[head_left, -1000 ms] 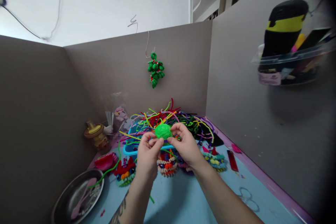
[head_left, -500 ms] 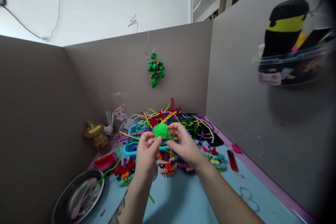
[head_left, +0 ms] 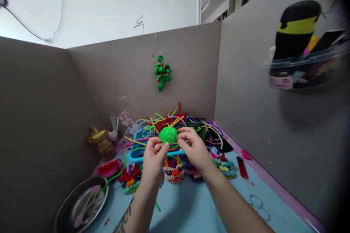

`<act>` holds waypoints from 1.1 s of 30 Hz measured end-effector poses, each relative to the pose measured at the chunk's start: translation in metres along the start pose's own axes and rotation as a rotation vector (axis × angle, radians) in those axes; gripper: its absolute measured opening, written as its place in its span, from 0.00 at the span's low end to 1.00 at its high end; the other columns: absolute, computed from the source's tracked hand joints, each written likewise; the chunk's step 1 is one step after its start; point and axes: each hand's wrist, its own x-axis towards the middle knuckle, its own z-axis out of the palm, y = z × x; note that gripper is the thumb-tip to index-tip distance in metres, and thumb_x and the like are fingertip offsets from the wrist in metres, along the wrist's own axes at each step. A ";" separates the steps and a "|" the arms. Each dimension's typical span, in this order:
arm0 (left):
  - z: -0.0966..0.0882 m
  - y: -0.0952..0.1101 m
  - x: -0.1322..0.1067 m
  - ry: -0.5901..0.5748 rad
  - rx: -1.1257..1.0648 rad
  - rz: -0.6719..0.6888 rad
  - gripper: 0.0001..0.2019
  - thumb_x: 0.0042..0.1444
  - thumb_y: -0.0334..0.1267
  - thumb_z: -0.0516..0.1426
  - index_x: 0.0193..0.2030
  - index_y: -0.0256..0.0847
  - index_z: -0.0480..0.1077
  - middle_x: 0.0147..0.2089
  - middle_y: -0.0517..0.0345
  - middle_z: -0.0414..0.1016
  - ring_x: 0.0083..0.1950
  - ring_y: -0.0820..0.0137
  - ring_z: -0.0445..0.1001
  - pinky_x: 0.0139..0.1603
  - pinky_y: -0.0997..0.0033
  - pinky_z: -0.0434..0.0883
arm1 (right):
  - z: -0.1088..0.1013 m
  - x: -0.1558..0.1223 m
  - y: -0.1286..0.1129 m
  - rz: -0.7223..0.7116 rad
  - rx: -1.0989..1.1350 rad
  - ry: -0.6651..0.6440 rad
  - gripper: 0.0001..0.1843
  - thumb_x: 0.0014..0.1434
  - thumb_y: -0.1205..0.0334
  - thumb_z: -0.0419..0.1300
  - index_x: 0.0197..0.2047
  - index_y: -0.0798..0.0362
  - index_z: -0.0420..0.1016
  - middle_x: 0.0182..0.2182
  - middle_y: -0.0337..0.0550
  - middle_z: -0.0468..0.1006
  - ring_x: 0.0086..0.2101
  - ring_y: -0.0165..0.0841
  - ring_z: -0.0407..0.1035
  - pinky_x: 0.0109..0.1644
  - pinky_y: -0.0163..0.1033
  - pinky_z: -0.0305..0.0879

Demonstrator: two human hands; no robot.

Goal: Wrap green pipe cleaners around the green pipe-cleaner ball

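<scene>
Both my hands hold a bright green coiled pipe-cleaner ball (head_left: 168,135) up above the blue table (head_left: 191,207). My left hand (head_left: 154,158) pinches its lower left side with thumb and fingers closed. My right hand (head_left: 193,148) grips its right side with bent fingers. A loose green strand trails down to the left from the ball. Right behind it a blue tray (head_left: 134,156) carries a heap of many-coloured pipe cleaners (head_left: 180,122). Several finished coiled pipe-cleaner figures (head_left: 174,173) lie on the table under my hands.
Grey cardboard walls close in the table on three sides. A green coiled figure (head_left: 162,72) hangs from a wire hook on the back wall. A metal dish (head_left: 79,204) sits at the front left, a small brown jar (head_left: 98,140) behind it. Scissors (head_left: 257,205) lie at the right.
The green ball has been turned a little between my fingers. My right hand's fingers have curled further over its right side; both hands stay in nearly the same place.
</scene>
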 end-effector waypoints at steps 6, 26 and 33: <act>-0.015 0.006 0.008 -0.300 0.251 -0.209 0.19 0.44 0.46 0.65 0.35 0.41 0.62 0.25 0.65 0.71 0.23 0.72 0.74 0.20 0.79 0.62 | -0.010 0.006 0.009 0.000 0.043 -0.006 0.06 0.55 0.60 0.56 0.30 0.52 0.70 0.49 0.50 0.67 0.50 0.40 0.65 0.48 0.43 0.63; -0.038 0.029 0.013 -0.750 0.827 0.162 0.06 0.59 0.38 0.52 0.37 0.44 0.70 0.43 0.53 0.72 0.48 0.64 0.71 0.50 0.65 0.67 | -0.024 0.003 -0.007 -0.144 -0.116 -0.510 0.08 0.54 0.72 0.57 0.27 0.52 0.73 0.40 0.42 0.71 0.44 0.35 0.68 0.50 0.43 0.63; -0.035 0.028 0.015 -0.825 0.833 0.223 0.06 0.58 0.38 0.53 0.33 0.42 0.69 0.43 0.52 0.70 0.46 0.64 0.68 0.52 0.64 0.66 | -0.023 0.002 -0.003 -0.095 -0.135 -0.572 0.08 0.52 0.73 0.56 0.28 0.52 0.71 0.30 0.38 0.75 0.33 0.31 0.68 0.39 0.37 0.64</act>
